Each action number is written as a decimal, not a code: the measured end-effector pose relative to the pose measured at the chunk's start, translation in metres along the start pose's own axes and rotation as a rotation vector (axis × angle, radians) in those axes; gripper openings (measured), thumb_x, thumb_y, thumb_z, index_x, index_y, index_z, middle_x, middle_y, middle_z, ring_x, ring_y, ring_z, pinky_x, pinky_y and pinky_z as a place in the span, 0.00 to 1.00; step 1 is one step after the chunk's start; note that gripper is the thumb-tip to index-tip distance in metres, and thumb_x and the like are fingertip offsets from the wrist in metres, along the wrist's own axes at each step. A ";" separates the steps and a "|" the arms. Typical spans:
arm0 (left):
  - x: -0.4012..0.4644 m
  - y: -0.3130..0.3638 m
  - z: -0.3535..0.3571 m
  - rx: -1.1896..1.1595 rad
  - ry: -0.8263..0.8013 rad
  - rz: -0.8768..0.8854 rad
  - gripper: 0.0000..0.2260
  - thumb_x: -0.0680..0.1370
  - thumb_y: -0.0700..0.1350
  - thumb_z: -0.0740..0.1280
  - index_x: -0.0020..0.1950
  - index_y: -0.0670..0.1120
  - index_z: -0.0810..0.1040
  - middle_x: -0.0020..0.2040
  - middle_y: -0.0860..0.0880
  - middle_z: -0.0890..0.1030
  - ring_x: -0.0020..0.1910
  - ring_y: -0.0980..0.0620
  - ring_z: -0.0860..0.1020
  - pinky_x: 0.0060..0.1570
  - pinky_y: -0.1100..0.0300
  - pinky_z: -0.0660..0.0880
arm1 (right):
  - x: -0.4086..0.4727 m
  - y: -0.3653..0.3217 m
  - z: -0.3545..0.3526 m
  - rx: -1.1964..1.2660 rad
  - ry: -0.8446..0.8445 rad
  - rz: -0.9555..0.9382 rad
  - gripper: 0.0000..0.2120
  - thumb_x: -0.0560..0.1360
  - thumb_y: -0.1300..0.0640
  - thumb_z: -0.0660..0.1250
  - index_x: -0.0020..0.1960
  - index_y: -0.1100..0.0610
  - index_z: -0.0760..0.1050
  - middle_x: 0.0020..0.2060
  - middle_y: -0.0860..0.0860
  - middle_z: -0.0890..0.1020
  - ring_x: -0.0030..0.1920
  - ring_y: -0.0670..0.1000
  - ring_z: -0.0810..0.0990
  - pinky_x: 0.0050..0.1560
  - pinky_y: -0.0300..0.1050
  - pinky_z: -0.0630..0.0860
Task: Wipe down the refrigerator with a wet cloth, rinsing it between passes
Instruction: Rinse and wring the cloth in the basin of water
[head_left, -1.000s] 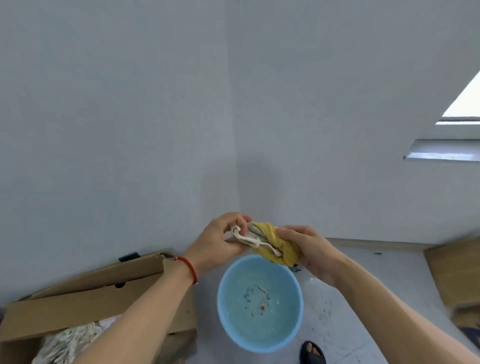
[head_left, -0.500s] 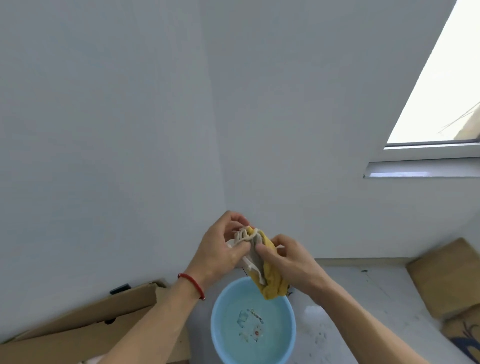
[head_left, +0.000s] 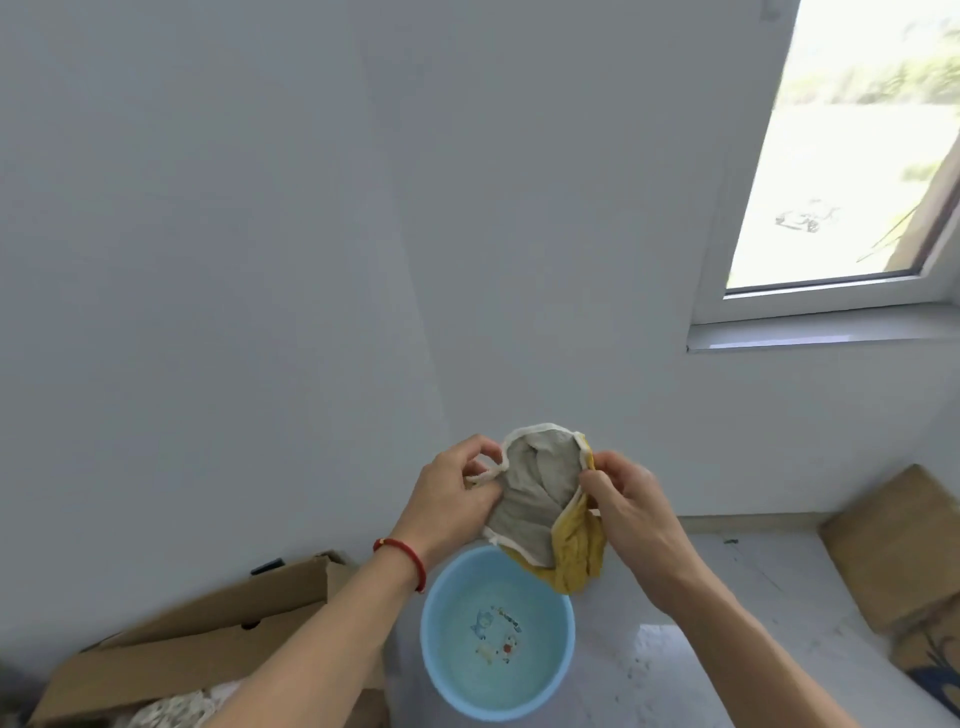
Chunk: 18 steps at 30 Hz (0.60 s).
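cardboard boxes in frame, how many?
3: an open box bottom left, a box right of the basin, a printed box partly cropped below it.

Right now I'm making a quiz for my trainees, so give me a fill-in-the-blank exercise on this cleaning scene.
1. Both hands, the left hand and the right hand, hold the ____ above the floor.
2. The basin below the cloth is coloured ____.
3. The red bracelet sits on the ____ wrist.
4. The cardboard box lies to the ____ of the basin.

Missing words: cloth; blue; left; left
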<state>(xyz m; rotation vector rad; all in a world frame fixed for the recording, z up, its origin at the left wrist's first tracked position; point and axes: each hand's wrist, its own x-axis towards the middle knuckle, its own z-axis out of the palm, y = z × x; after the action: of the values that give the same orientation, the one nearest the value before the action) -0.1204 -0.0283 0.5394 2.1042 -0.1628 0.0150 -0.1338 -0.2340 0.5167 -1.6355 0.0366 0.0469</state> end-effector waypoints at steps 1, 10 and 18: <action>0.001 0.007 0.005 -0.028 -0.037 0.009 0.07 0.74 0.47 0.68 0.50 0.55 0.81 0.40 0.43 0.82 0.35 0.46 0.79 0.41 0.43 0.81 | -0.003 -0.002 -0.007 -0.008 0.023 0.003 0.09 0.83 0.61 0.61 0.49 0.56 0.79 0.34 0.47 0.79 0.35 0.46 0.78 0.39 0.43 0.77; 0.028 0.024 0.018 0.039 0.117 0.227 0.06 0.80 0.49 0.71 0.48 0.50 0.87 0.46 0.56 0.85 0.48 0.57 0.82 0.47 0.60 0.78 | -0.002 -0.019 -0.041 -0.314 0.290 -0.104 0.13 0.83 0.49 0.62 0.46 0.55 0.76 0.35 0.48 0.80 0.35 0.48 0.79 0.38 0.45 0.79; 0.061 0.033 -0.006 -0.179 0.164 0.153 0.10 0.83 0.48 0.65 0.42 0.48 0.80 0.36 0.46 0.80 0.36 0.52 0.75 0.39 0.54 0.73 | 0.011 -0.030 -0.060 -0.597 0.474 -0.116 0.10 0.83 0.62 0.56 0.45 0.58 0.71 0.41 0.56 0.80 0.41 0.56 0.82 0.37 0.48 0.77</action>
<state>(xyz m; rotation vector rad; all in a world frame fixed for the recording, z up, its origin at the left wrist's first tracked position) -0.0641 -0.0468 0.5754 1.8987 -0.2183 0.2552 -0.1205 -0.2919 0.5503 -2.2095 0.3157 -0.4593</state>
